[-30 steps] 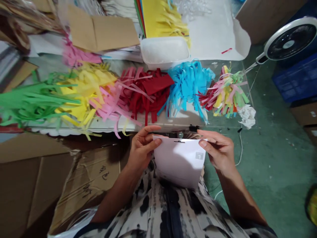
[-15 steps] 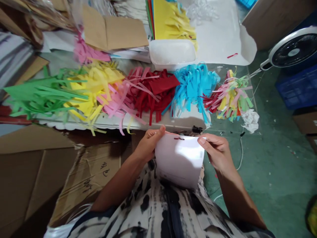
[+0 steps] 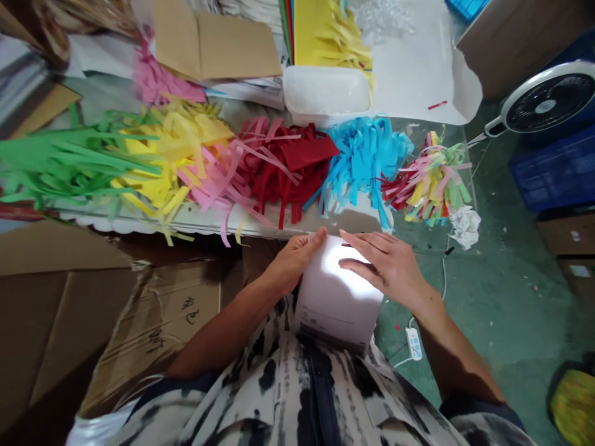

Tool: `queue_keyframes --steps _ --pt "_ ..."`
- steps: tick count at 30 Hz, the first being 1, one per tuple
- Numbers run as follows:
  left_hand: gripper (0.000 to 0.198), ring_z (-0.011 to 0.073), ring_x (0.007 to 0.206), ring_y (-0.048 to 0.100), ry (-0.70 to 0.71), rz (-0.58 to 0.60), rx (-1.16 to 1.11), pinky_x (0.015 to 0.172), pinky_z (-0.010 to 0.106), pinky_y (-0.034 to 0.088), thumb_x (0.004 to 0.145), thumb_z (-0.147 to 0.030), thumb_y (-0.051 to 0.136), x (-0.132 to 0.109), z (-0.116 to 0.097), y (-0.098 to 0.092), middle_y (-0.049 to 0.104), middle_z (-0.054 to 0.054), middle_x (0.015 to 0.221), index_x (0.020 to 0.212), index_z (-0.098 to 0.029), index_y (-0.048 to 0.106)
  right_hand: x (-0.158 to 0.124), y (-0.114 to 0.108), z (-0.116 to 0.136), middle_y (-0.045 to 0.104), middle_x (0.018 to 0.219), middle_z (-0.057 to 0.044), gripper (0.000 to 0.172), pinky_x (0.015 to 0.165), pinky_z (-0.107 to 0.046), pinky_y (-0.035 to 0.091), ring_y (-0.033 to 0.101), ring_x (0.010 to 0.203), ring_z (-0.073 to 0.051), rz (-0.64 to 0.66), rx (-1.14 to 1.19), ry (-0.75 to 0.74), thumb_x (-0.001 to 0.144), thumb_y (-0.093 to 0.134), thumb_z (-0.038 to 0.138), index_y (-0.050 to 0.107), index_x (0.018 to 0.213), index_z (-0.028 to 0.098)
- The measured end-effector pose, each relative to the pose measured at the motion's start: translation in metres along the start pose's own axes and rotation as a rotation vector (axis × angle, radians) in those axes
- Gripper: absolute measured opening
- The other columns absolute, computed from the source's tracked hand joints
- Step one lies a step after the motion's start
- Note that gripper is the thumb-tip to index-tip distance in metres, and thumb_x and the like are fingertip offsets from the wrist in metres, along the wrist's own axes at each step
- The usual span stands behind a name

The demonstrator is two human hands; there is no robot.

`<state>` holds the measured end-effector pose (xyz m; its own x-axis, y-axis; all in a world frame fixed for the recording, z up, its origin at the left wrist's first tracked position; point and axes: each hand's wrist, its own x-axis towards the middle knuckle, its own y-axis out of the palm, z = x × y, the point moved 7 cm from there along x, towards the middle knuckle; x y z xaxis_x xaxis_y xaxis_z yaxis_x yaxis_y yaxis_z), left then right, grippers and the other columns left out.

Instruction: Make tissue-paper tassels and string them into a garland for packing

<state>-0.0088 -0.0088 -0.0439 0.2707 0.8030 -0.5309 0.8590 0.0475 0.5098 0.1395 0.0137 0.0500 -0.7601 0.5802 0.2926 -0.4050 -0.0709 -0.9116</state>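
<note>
A white printed card or paper sheet [image 3: 337,297] is held in front of my shirt, with small print and a dark band near its lower edge. My left hand [image 3: 297,263] grips its upper left edge, thumb on the front. Over the card's upper right part lies my right hand [image 3: 383,263], its fingers stretched out and apart. A small dark red piece shows at the top of the card, partly hidden by those fingers. Just beyond, on the table, are fringed paper bunches in red [image 3: 290,164] and blue [image 3: 365,158].
Green [image 3: 69,161], yellow [image 3: 171,155] and pink fringed paper [image 3: 216,179] lie along the table edge. A multicoloured tassel [image 3: 432,186] sits at the right corner. Behind are a clear plastic tub [image 3: 328,93] and brown cardboard [image 3: 237,46]. A fan [image 3: 543,106] stands right; cardboard boxes [image 3: 167,322] are lower left.
My right hand has released the card's upper right corner and moved left over its front, fingers spread. My left hand shifted slightly right, still holding the card, whose printed lower edge now shows.
</note>
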Motion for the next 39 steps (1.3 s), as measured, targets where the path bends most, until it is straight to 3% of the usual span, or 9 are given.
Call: queue_keyframes --steps 8,13,15,19,22,26,30,39 --pt "0.068 0.0124 0.056 0.063 0.036 0.069 0.061 0.051 0.021 0.043 0.075 -0.077 0.078 0.000 0.005 0.004 0.074 0.006 0.073 0.092 -0.012 0.078 -0.007 -0.002 0.000 0.079 0.120 -0.008 0.048 0.089 -0.034 0.055 0.075 0.102 -0.022 -0.033 -0.094 0.015 0.102 0.067 0.035 0.057 0.146 0.019" --pt "0.052 0.0160 0.079 0.070 0.103 0.139 0.141 0.075 0.025 0.053 0.058 -0.035 0.101 -0.006 0.002 0.010 0.080 0.005 0.092 0.101 -0.014 0.080 -0.009 0.000 -0.008 0.075 0.108 -0.008 0.054 0.074 -0.031 0.053 0.070 0.089 -0.019 0.058 0.094 0.067 0.104 0.063 0.043 0.056 0.150 0.018" --pt "0.048 0.0183 0.082 0.071 0.098 0.164 0.157 0.077 0.027 0.054 0.059 -0.031 0.100 -0.008 0.002 0.012 0.080 0.006 0.095 0.100 -0.014 0.081 -0.009 0.000 -0.010 0.072 0.100 -0.007 0.061 0.067 -0.030 0.050 0.066 0.081 -0.018 0.112 0.154 0.079 0.103 0.062 0.050 0.054 0.154 0.018" --pt "0.039 0.0178 0.076 0.070 0.126 0.097 0.184 0.069 0.025 0.052 0.071 -0.042 0.093 -0.009 0.003 0.007 0.080 0.006 0.089 0.096 -0.015 0.083 -0.006 -0.005 -0.009 0.064 0.084 -0.001 0.057 0.060 -0.028 0.043 0.057 0.069 -0.015 0.072 0.212 0.093 0.103 0.063 0.050 0.056 0.153 0.023" --pt "0.042 0.0154 0.065 0.067 0.104 0.059 0.148 0.060 0.024 0.049 0.074 -0.052 0.090 -0.008 0.007 0.004 0.078 0.005 0.082 0.093 -0.015 0.082 -0.007 -0.004 -0.010 0.061 0.078 0.001 0.055 0.060 -0.027 0.041 0.054 0.067 -0.014 0.025 0.232 0.121 0.102 0.065 0.050 0.059 0.151 0.026" --pt "0.049 0.0129 0.060 0.063 0.059 0.062 0.108 0.056 0.023 0.047 0.076 -0.062 0.085 -0.007 0.010 0.005 0.076 0.004 0.079 0.091 -0.015 0.081 -0.011 -0.001 -0.011 0.068 0.085 0.000 0.055 0.063 -0.027 0.044 0.055 0.066 -0.013 0.031 0.224 0.129 0.102 0.065 0.048 0.057 0.153 0.027" --pt "0.044 0.0100 0.061 0.061 0.104 0.100 0.128 0.057 0.020 0.045 0.073 -0.055 0.091 -0.007 0.006 0.008 0.073 0.001 0.076 0.088 -0.015 0.079 -0.013 -0.002 -0.011 0.073 0.095 -0.003 0.052 0.066 -0.027 0.047 0.061 0.071 -0.014 -0.001 0.204 0.097 0.103 0.065 0.040 0.057 0.153 0.025" --pt "0.053 0.0136 0.060 0.065 0.057 0.056 0.119 0.054 0.023 0.047 0.076 -0.066 0.083 -0.005 0.007 0.010 0.076 0.004 0.078 0.091 -0.016 0.081 -0.013 -0.004 -0.016 0.074 0.088 -0.002 0.048 0.061 -0.027 0.046 0.058 0.064 -0.012 -0.033 0.235 0.116 0.101 0.068 0.042 0.064 0.147 0.026"
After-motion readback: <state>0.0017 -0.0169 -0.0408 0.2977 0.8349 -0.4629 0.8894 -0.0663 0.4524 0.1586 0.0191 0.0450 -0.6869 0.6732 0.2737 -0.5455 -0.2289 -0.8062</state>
